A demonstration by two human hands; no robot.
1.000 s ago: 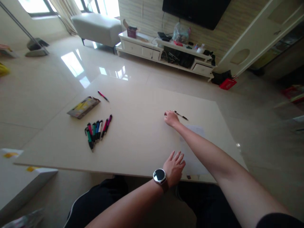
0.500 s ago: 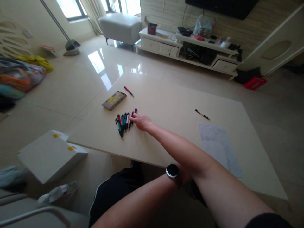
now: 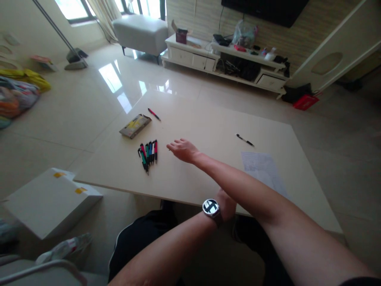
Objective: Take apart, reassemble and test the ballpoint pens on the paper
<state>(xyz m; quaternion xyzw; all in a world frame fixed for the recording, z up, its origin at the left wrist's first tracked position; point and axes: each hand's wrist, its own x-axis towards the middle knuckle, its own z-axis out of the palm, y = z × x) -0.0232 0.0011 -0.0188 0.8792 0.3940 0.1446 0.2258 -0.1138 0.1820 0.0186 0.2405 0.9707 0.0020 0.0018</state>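
My right hand [image 3: 183, 150] reaches across my body over the beige table [image 3: 208, 127], just right of a row of several coloured pens [image 3: 148, 153]. Its fingers are drawn together and a small dark tip pokes out at their left, so it appears to grip one pen. My left hand [image 3: 225, 207], with a watch [image 3: 210, 207] on the wrist, rests at the table's near edge. It is mostly hidden under my right forearm and its fingers do not show.
A yellow-grey pen box [image 3: 135, 126] and a red pen [image 3: 154, 114] lie at the table's far left. A black pen [image 3: 245, 140] and a sheet of paper [image 3: 263, 171] lie to the right. A white box [image 3: 50, 200] sits on the floor at left.
My right hand left the black pen, swung left to the row of pens, and has now drawn back a little to the right. The row's right end is shorter. The view shifted left.
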